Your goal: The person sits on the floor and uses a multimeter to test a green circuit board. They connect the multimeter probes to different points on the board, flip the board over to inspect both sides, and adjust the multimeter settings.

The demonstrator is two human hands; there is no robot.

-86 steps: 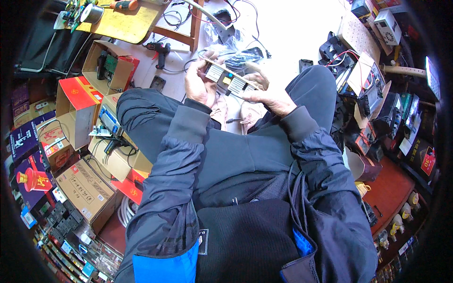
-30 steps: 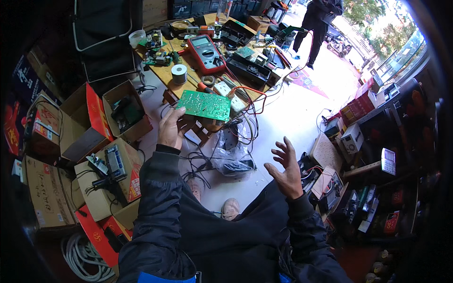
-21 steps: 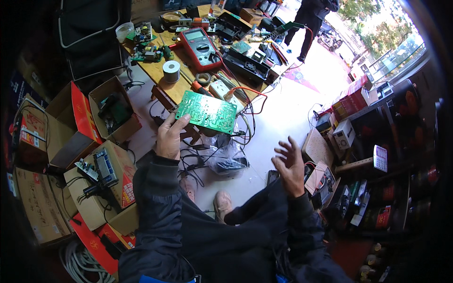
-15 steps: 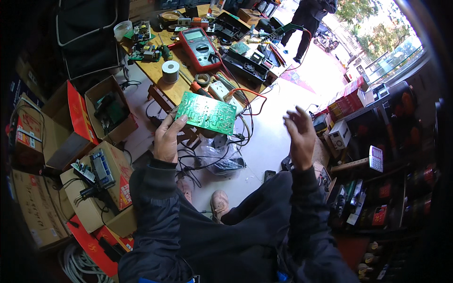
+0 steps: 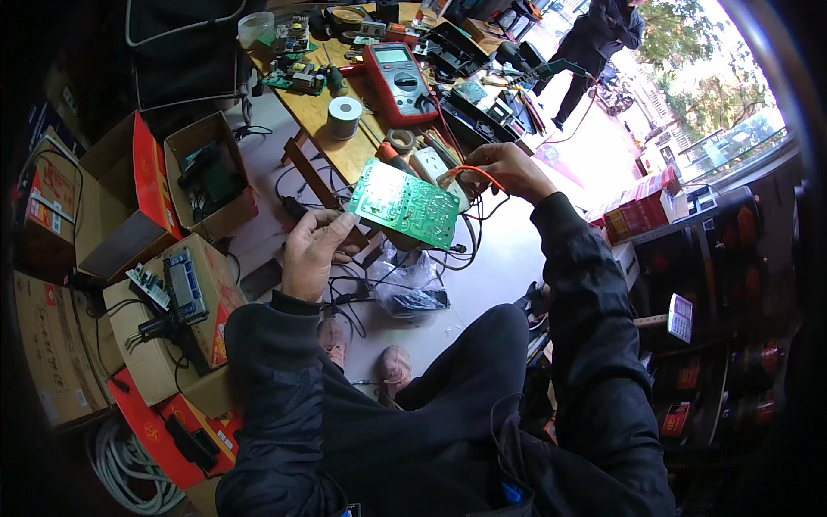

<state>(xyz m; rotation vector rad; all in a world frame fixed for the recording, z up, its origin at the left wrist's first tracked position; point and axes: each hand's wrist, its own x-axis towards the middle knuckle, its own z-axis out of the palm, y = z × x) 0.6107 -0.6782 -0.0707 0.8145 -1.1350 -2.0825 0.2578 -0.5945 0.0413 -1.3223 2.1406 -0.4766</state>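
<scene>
My left hand [image 5: 312, 254] grips the left edge of a green circuit board [image 5: 405, 207], thumb on top. The board is tilted, its soldered side toward me, in front of the table's near edge. My right hand [image 5: 512, 171] is closed at the fingertips around a red wire [image 5: 487, 175], beyond the board's upper right corner. The wire's end lies by a white power strip [image 5: 428, 162], partly behind the board. Farther back on the table lies a red-framed multimeter [image 5: 401, 82]. A white roll of solder wire [image 5: 344, 118] stands left of it.
The wooden table [image 5: 303, 108] carries tape, tools, boards and black casings. Open cardboard boxes [image 5: 129, 233] stand at my left, with devices on one. Below the board lie black cables and a plastic bag [image 5: 409, 284]. A person [image 5: 586, 52] stands far right, near shelves.
My right hand has moved up and left from open air to the red wire and closed on it. The board has shifted slightly right and down in view, still in my left hand.
</scene>
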